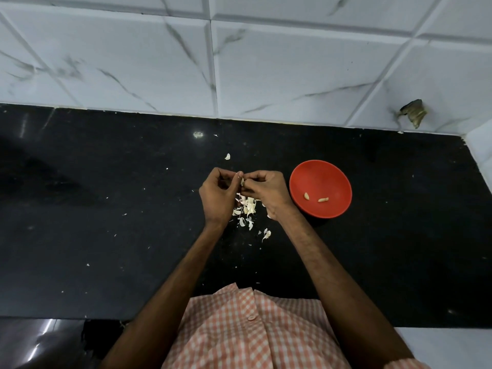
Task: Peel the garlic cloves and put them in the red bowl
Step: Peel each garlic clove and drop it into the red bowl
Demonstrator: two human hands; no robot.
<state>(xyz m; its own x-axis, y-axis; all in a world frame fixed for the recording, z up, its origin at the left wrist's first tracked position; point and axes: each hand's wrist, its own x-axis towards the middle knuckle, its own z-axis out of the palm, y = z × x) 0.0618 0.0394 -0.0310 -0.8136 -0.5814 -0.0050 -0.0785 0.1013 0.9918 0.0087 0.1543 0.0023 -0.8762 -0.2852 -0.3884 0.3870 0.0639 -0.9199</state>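
My left hand (218,194) and my right hand (266,190) meet fingertip to fingertip over the black counter, both pinching one small garlic clove (242,181) that is mostly hidden by the fingers. Below the hands lies a heap of pale garlic cloves and skins (247,206). The red bowl (320,179) stands just right of my right hand and holds two peeled cloves (307,196), (323,200).
Loose bits of skin lie scattered on the black counter (106,209), with one piece (227,156) beyond the hands and another (267,234) nearer me. A white marbled tile wall (239,62) backs the counter. The counter's front edge runs by my checked shirt (253,328).
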